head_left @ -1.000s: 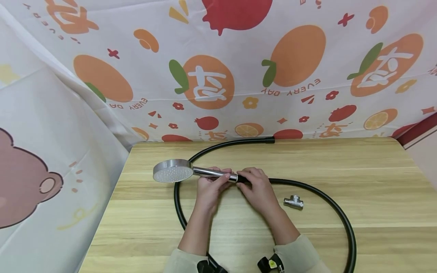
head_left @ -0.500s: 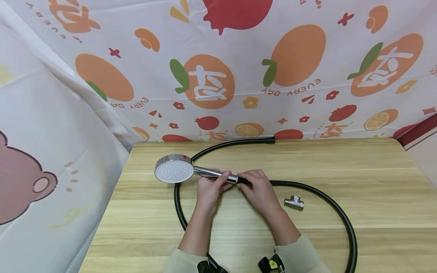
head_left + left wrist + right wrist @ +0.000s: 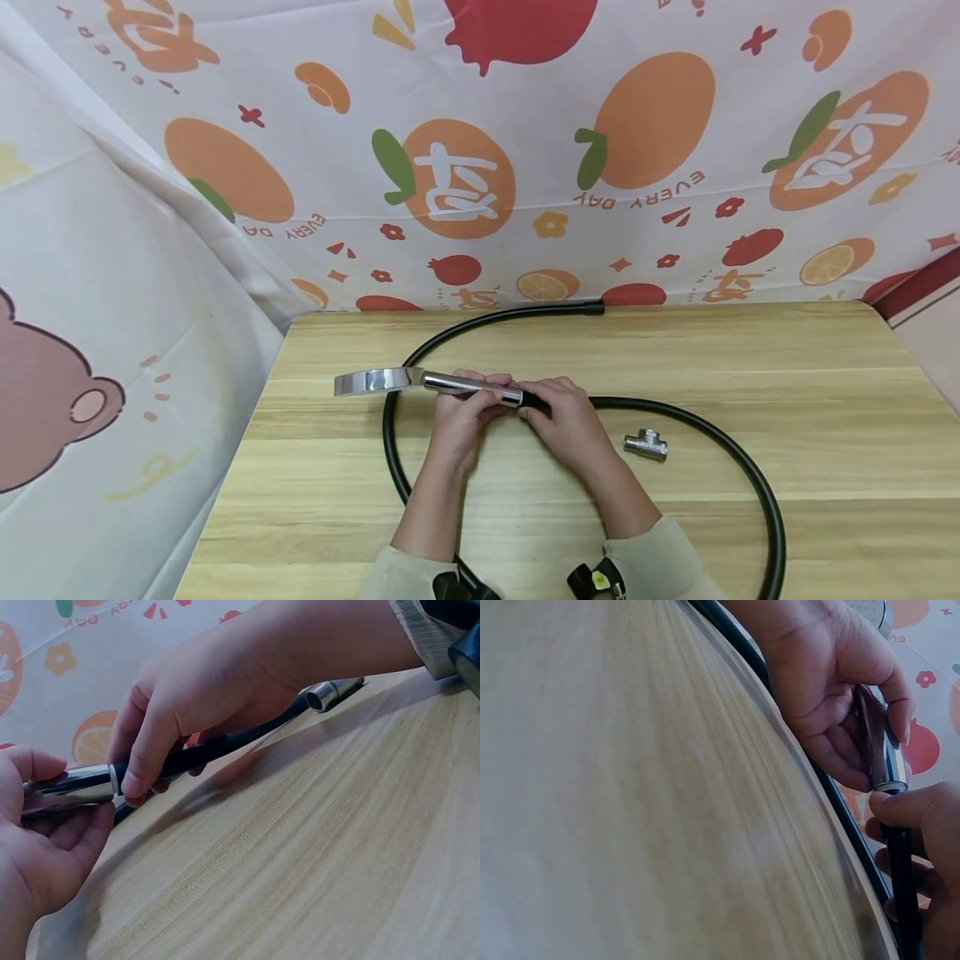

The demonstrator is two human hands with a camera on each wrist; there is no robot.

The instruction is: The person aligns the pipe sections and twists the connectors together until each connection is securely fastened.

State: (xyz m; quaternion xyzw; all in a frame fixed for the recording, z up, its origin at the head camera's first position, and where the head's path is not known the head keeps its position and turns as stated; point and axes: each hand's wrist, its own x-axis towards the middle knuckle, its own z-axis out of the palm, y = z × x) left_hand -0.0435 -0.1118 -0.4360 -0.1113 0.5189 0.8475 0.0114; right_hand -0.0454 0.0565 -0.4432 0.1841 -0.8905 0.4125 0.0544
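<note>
Shower handle (image 3: 450,382) is partly covered by the left hand (image 3: 456,425); the hose (image 3: 776,542) and the counter (image 3: 862,458) are cut off at the head view's bottom edge.

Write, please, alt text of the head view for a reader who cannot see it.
A person's left hand holds a chrome shower head by its handle while the right hand grips the black hose at the handle's end. The hose curves across a wooden table; a metal fitting lies to the right, with a fruit-print cloth behind.
</note>
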